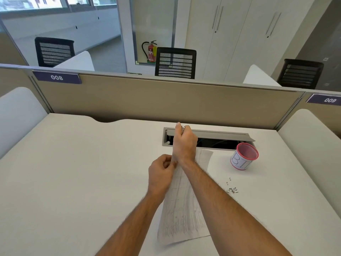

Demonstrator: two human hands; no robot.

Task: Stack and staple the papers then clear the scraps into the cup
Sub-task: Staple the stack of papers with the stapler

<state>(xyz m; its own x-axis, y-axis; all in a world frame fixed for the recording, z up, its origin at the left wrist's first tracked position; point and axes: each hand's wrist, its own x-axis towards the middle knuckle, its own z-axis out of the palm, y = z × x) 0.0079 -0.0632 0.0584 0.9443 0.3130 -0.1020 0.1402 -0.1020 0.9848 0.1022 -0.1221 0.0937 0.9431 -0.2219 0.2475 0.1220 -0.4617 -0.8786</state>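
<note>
Left hand (160,174) pinches the papers' (182,209) left edge at desk (73,172) centre. Right hand (184,143) grips a small metallic object, likely the stapler (183,128). Scraps (232,189) at 3 o'clock; cup (244,156) at 2.

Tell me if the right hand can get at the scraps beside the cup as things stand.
Probably yes, once freed. The right hand grips something small and metallic, while the scraps lie uncovered on the desk beside that forearm, below the cup, with nothing between.

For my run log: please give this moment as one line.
left hand: pinches papers | right hand: grips stapler | scraps: on desk | cup: upright
</note>
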